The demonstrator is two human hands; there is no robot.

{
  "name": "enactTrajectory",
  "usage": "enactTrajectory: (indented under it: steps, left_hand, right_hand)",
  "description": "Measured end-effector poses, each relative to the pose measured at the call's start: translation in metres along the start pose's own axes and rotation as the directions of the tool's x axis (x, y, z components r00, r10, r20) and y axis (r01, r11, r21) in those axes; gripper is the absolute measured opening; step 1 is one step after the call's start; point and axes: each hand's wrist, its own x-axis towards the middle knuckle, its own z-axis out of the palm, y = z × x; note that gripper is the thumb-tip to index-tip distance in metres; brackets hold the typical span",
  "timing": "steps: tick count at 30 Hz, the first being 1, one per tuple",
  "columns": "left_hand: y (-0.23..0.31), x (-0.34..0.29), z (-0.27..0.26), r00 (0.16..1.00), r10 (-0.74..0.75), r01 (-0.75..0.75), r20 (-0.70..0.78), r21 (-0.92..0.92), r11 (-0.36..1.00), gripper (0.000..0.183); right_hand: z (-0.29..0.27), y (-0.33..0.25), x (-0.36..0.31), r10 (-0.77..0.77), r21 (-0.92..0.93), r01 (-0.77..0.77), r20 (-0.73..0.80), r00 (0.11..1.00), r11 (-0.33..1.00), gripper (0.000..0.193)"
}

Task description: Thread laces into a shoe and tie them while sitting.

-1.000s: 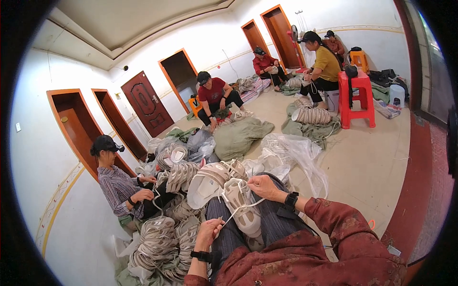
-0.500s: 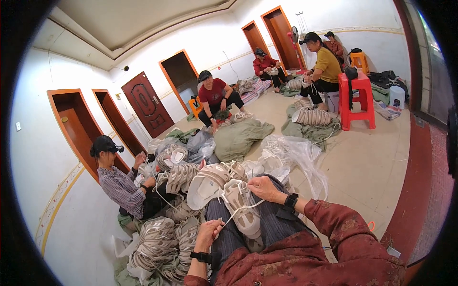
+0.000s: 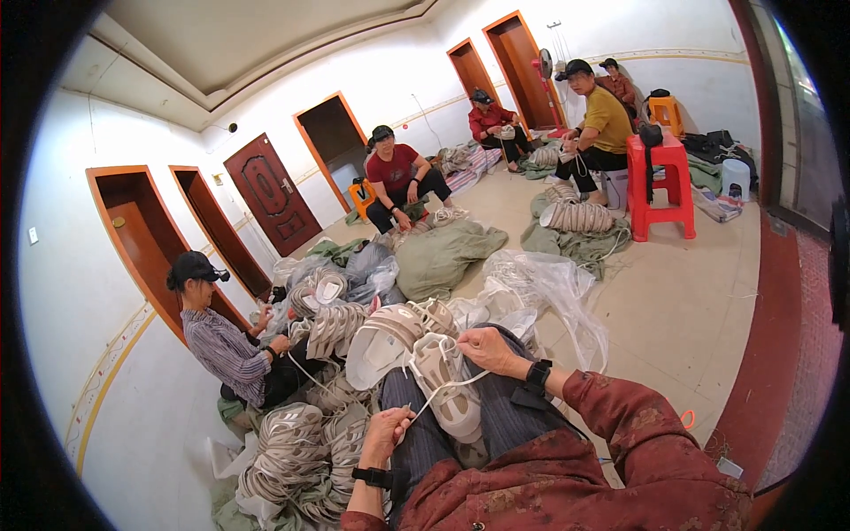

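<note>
The left hand (image 3: pixel 382 434) pinches a pale lace (image 3: pixel 461 383); the right hand (image 3: pixel 490 351) has its fingers curled at the shoe (image 3: pixel 460 413), their grip unclear. The shoe rests on the lap, hemmed in ahead by stacked shoes (image 3: pixel 390 334). A shoe pile (image 3: pixel 285 453) crowds the left. A clear bag (image 3: pixel 580 311) and green sack (image 3: pixel 447 258) lie beyond; a red stool (image 3: pixel 662 190) stands well apart.

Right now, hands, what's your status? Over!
Left grip: pinching white lace, stretched across beige shoe. Right grip: at shoe's right side. Shoe pile: close on left.
</note>
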Motion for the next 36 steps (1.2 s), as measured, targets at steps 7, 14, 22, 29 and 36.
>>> enactTrajectory:
  steps: [7, 14, 22, 29, 36]
  left_hand:
    - [0.001, -0.003, 0.001, 1.0, 0.001, -0.001, -0.005, -0.005, 1.0, 0.021]
    - [-0.001, 0.0, -0.002, 1.0, 0.002, -0.002, 0.0, -0.005, 1.0, 0.02]
    - [0.004, -0.004, 0.004, 1.0, 0.004, -0.004, 0.001, -0.018, 1.0, 0.019]
    - [0.006, -0.007, 0.004, 1.0, -0.001, 0.001, -0.01, 0.005, 1.0, 0.019]
    - [0.007, -0.007, 0.007, 1.0, 0.007, -0.007, -0.014, 0.03, 1.0, 0.02]
  right_hand:
    - [-0.003, -0.008, -0.001, 0.015, 0.01, -0.015, 0.015, 1.0, 1.0, 0.021]
    - [-0.003, -0.008, -0.001, 0.014, 0.022, -0.014, 0.011, 1.0, 1.0, 0.021]
    - [-0.003, -0.002, -0.001, -0.067, 0.02, 0.067, 0.004, 0.998, 0.998, 0.021]
    - [0.0, -0.003, -0.001, -0.04, 0.028, 0.039, 0.021, 0.999, 0.999, 0.022]
    - [0.0, 0.001, 0.003, -0.016, 0.0, 0.016, 0.059, 0.998, 1.0, 0.022]
